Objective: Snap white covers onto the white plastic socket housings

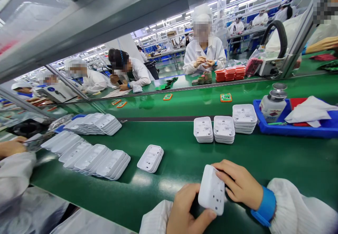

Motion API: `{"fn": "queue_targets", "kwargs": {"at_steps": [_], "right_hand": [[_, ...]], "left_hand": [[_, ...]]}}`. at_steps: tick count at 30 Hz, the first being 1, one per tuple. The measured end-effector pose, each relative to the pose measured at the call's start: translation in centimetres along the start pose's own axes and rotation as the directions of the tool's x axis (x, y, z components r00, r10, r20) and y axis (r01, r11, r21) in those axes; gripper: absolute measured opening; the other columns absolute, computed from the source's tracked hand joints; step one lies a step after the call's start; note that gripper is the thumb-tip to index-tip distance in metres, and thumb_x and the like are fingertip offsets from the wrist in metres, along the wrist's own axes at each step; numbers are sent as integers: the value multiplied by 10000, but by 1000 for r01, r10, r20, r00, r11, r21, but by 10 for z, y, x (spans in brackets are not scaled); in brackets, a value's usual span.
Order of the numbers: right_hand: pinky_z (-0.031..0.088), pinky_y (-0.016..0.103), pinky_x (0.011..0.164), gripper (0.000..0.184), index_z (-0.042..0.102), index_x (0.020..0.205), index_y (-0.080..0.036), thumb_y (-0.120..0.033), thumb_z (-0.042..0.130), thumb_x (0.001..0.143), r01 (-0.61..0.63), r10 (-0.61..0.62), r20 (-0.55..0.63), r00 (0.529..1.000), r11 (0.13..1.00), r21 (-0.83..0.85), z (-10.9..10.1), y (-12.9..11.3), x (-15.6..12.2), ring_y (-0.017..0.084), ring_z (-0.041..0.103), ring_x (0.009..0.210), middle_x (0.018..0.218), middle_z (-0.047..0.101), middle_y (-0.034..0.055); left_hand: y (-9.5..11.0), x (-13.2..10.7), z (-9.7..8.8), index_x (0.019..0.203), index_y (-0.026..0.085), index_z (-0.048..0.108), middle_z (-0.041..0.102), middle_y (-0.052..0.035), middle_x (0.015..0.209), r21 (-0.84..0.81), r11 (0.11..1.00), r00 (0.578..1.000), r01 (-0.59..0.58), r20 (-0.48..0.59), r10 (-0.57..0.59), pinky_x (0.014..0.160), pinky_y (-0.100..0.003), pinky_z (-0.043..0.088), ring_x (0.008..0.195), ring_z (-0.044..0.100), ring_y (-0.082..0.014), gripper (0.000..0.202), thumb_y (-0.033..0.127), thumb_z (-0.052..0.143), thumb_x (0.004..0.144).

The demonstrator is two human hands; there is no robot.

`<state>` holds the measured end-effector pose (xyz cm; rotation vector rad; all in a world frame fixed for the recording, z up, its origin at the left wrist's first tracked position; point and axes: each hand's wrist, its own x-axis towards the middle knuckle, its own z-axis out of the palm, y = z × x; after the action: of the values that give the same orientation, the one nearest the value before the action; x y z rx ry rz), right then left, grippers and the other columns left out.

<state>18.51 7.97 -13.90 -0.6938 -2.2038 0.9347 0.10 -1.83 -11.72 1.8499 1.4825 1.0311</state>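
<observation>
Between my two hands is a white plastic housing point(211, 191), tilted above the green bench, its face with several small dark holes turned up toward me. My left hand point(188, 209) grips its lower left side, the thumb along the bottom edge. On the upper right edge rest the fingers of my right hand point(237, 183), curled against the plastic; a blue band circles that wrist. Just left of my hands lies a short stack of white housings point(151, 158). Beyond them stand a left stack point(203, 129), a middle stack point(224, 129) and a taller right stack point(244, 118).
A blue tray point(298, 131) at right holds a pump bottle point(273, 103) and white cloth point(310, 111). Leaning rows of housings point(95, 158) lie at left, near a co-worker's hand point(12, 147). Orange-edged circuit boards point(226, 97) sit beyond the dark strip. Co-workers sit opposite.
</observation>
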Motion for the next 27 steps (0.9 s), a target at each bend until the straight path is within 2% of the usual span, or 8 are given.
{"fn": "queue_targets", "kwargs": {"at_steps": [6,11,13,16,18,20,24,27], "right_hand": [[433,310,640,303,572,1056,-125,-218,311,933,-4,4,10,1000,1000,-24,-1,-4,3,197,550,720,835,557,78],[419,302,594,322,589,1027,-106,-219,310,913,15,-15,-2,1000,998,-55,-1,-5,2,195,537,662,788,563,77],[434,298,605,328,590,1061,-102,-232,336,900,2,-2,-3,1000,1000,-23,-2,-4,1,190,547,657,794,579,75],[452,284,615,343,574,1124,-103,-257,362,904,-55,55,-9,998,998,34,-2,-2,1,177,560,638,785,595,60],[449,274,593,337,572,1127,-109,-265,363,913,-77,77,-11,997,997,31,-2,-1,1,169,547,605,750,587,47],[443,269,579,321,575,1108,-118,-258,363,911,-62,62,-15,998,998,4,-1,-1,1,167,535,591,738,577,43],[445,258,570,292,583,1076,-135,-236,374,899,-11,11,1,1000,999,-30,0,-1,1,162,536,594,755,578,49],[447,251,550,297,593,1072,-133,-246,383,895,-12,12,-2,1000,1000,-23,-1,2,1,151,520,560,751,578,49]], "left_hand": [[3,-2,-7,939,191,641,678,-41,842,-186,971,985,147,118,-127,689,-266,401,735,577,-182,369,511,489,836],[-7,-3,-6,741,154,620,598,-22,711,-335,882,942,331,67,-328,660,-239,373,694,508,-146,378,491,491,853],[-11,-2,-6,684,144,605,555,-5,653,-489,788,915,374,57,-399,625,-226,372,647,472,-122,376,488,548,825],[-12,3,-11,650,143,597,555,2,627,-783,537,871,314,12,-491,620,-231,412,623,499,-116,361,476,604,791],[-9,8,-15,750,144,641,623,-30,714,-896,375,830,240,-11,-557,655,-262,456,695,569,-151,315,455,612,790],[-6,13,-18,885,134,663,667,-77,837,-938,298,788,180,-44,-614,701,-301,485,792,612,-193,321,436,622,785],[-13,11,-18,936,121,648,672,-108,921,-914,380,700,143,-178,-692,711,-325,504,822,628,-215,359,442,624,777],[-24,-1,-24,855,150,635,665,-65,856,-681,715,671,156,-459,-583,657,-282,488,763,609,-184,300,440,566,823]]}}
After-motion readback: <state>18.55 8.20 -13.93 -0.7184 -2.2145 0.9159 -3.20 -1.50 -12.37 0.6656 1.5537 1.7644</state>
